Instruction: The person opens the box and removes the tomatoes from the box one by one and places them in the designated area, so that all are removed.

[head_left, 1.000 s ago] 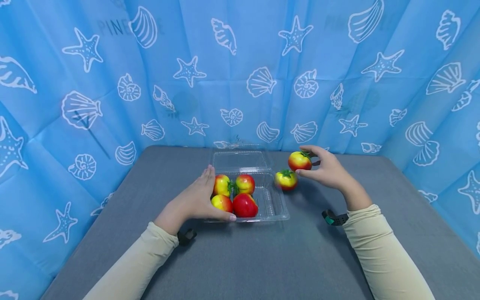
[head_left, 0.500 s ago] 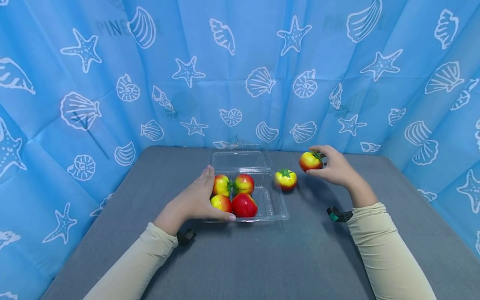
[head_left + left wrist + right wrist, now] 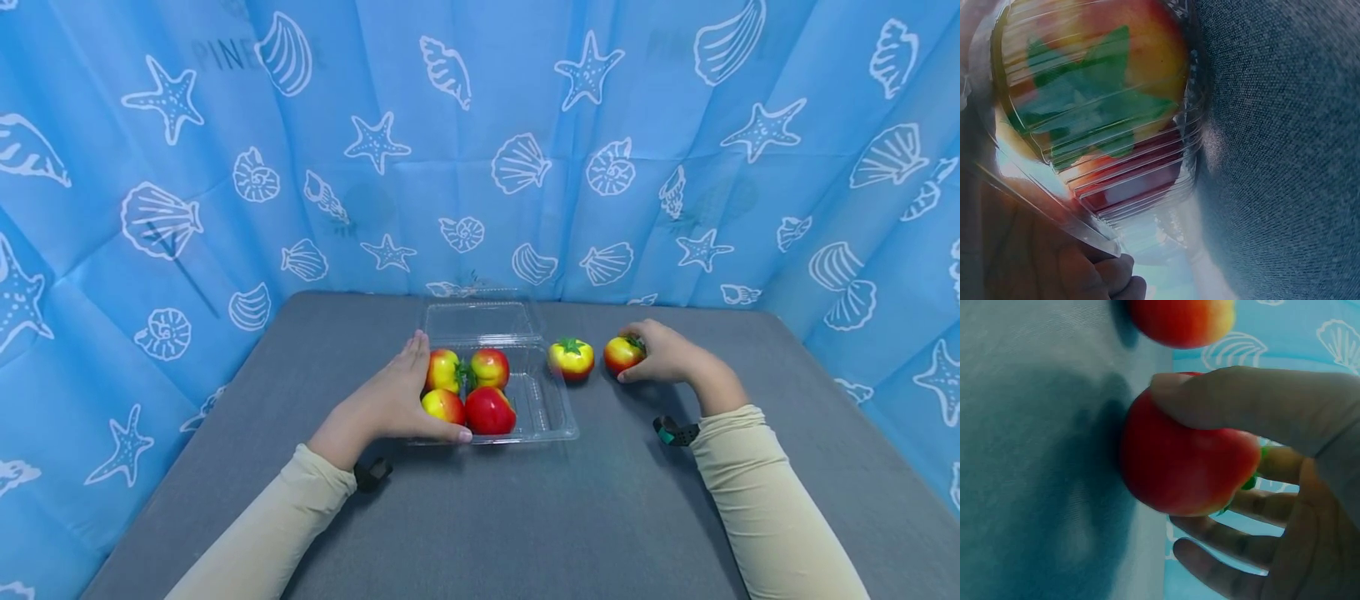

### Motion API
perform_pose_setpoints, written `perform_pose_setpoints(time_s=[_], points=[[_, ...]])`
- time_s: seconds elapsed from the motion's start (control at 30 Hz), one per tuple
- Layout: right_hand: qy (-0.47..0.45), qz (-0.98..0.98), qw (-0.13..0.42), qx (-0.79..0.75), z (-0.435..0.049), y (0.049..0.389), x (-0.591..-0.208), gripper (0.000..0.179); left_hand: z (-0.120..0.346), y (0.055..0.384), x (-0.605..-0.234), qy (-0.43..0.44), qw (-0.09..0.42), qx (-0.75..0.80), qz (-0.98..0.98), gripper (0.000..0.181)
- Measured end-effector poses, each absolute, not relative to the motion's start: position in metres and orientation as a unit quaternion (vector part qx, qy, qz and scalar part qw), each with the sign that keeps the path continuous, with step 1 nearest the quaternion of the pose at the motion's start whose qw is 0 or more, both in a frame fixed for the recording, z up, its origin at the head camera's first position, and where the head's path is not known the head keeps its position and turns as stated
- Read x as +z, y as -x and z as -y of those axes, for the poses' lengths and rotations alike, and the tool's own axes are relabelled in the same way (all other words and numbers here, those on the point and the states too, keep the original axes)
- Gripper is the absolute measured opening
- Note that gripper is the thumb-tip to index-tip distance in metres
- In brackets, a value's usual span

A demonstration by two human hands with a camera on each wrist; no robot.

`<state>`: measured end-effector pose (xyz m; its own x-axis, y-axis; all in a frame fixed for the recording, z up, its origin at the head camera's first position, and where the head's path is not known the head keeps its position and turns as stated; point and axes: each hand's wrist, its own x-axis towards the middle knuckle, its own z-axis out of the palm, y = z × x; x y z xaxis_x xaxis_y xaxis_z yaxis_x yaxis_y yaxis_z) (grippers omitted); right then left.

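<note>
In the head view, my right hand [image 3: 663, 357] holds a red-and-yellow tomato [image 3: 622, 355] low over the table, thumb on one side and fingers on the other. The right wrist view shows this tomato [image 3: 1188, 456] close to the cloth, its green leaves partly hidden. My left hand [image 3: 393, 400] rests against the left side of a clear plastic box [image 3: 551, 435], fingers extended and thumb along the front rim. Several tomatoes sit in the box's left part, including a mostly red one [image 3: 491, 411]. A star-leaved tomato [image 3: 1097, 94] shows through the ribbed plastic in the left wrist view.
Another tomato [image 3: 572, 360] stands on the table between the box and my right hand. The box's clear lid [image 3: 478, 320] lies folded back behind it. A grey cloth [image 3: 510, 525] covers the table; a blue shell-print curtain [image 3: 465, 192] hangs behind.
My right hand has carried its tomato rightward, away from the standing tomato, then lowered it toward the table. My left hand and the box have stayed in place.
</note>
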<state>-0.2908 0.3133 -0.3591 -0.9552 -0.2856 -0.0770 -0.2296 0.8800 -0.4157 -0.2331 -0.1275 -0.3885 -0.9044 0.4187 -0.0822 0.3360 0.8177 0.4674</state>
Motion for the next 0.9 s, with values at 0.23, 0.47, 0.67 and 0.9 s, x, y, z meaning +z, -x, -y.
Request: perform_pose_setpoints(time_s=[0.23, 0.47, 0.67, 0.9], points=[[0.127, -0.969, 0.088, -0.192, -0.31, 0.29, -0.362, 0.073, 0.127, 0.233, -0.388, -0.199, 0.089, 0.226, -0.949, 0.155], [0.125, -0.97, 0.084, -0.189, -0.308, 0.291, -0.364, 0.078, 0.127, 0.233, -0.387, -0.199, 0.092, 0.227, -0.949, 0.154], [0.114, -0.971, 0.088, -0.189, -0.305, 0.288, -0.364, 0.079, 0.127, 0.233, -0.386, -0.202, 0.092, 0.225, -0.949, 0.154], [0.108, -0.974, 0.089, -0.179, -0.302, 0.289, -0.365, 0.08, 0.128, 0.232, -0.387, -0.201, 0.096, 0.229, -0.948, 0.155]])
